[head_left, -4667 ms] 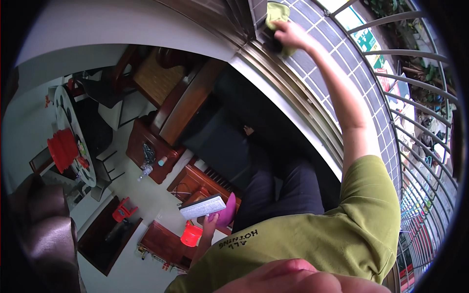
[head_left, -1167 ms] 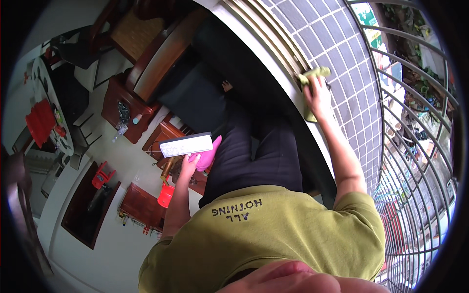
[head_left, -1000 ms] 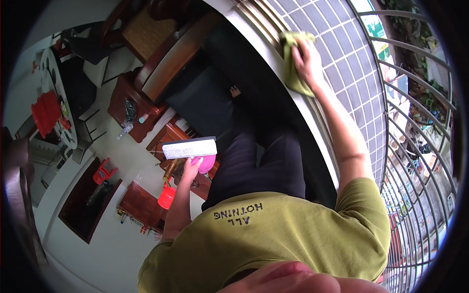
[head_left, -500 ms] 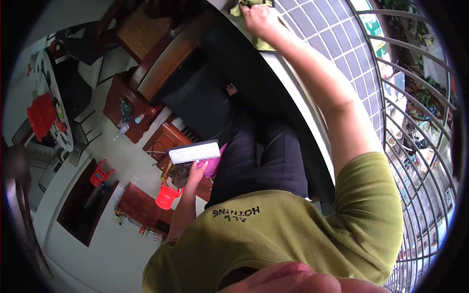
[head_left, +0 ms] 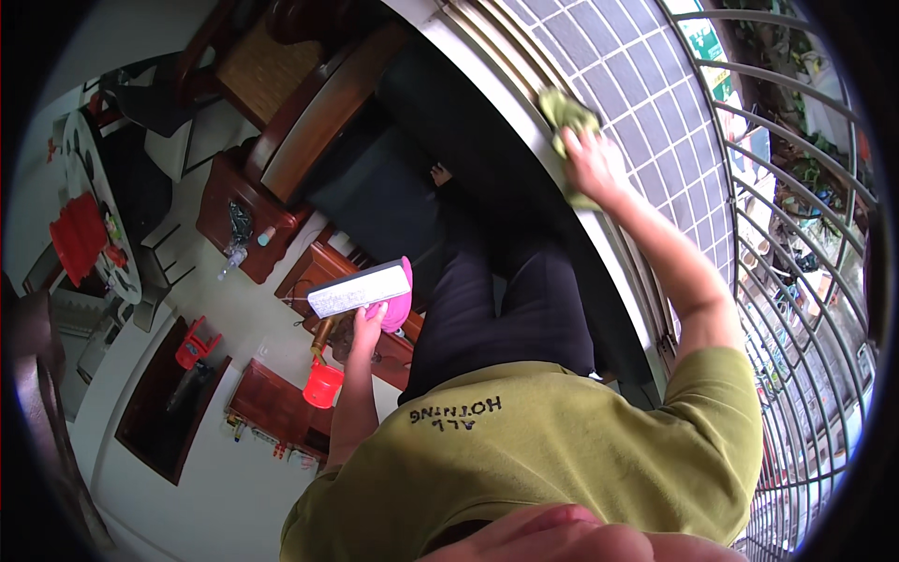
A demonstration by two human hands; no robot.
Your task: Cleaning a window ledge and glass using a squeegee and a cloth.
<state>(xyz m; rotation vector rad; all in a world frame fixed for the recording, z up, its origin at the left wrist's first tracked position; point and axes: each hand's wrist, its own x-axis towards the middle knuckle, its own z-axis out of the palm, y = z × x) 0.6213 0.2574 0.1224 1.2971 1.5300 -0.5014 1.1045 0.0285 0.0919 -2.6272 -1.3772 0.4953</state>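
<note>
My right hand [head_left: 597, 170] presses a yellow-green cloth [head_left: 567, 114] with dark edging onto the window sill's metal track [head_left: 501, 42], its fingers bunched on the fabric. Part of the cloth hangs over the pale inner ledge. Down on the left, my left hand [head_left: 370, 325] grips a flat rectangular pad [head_left: 361, 288], white on its face with a dark edge. A rounded pink thing [head_left: 399, 304] shows just behind the pad. I cannot make out whether the two are joined.
Grey tiles [head_left: 641, 70] lie beyond the track, bounded by curved metal bars [head_left: 796, 140]. A black sofa [head_left: 375, 178] stands below the sill. Wooden side tables [head_left: 248, 220], a red bucket-like container [head_left: 322, 384] and a red stool [head_left: 197, 344] are to the left.
My right hand has drawn the cloth back along the sill toward me, uncovering the far stretch of track. The pad in my left hand has tilted and shifted slightly left, showing more pink.
</note>
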